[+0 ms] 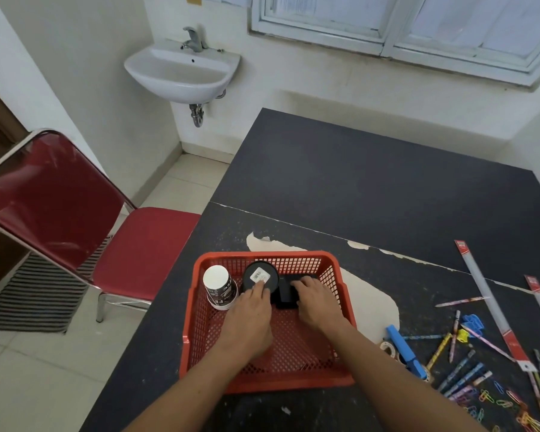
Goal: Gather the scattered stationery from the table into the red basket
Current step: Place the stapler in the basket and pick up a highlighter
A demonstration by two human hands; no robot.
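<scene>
The red mesh basket [200, 307] stands on the dark table near its left edge. Inside it are a white-topped cup [217, 286], a round black container [260, 277] with a barcode label, and a black box [285, 291]. Both my hands are inside the basket. My left hand [250, 319] has its fingertips on the round black container. My right hand [317, 302] rests its fingers on the black box. To the right on the table lie a blue stapler [404, 350], tape rolls [388, 347], several pencils [455, 335], pens [463, 374], paper clips [493, 400] and two long rulers [488, 299].
A red folding chair [106, 232] stands left of the table on the tiled floor. A white sink [181, 70] hangs on the far wall under a window. The table's surface is peeled in a pale patch [371, 304] right of the basket.
</scene>
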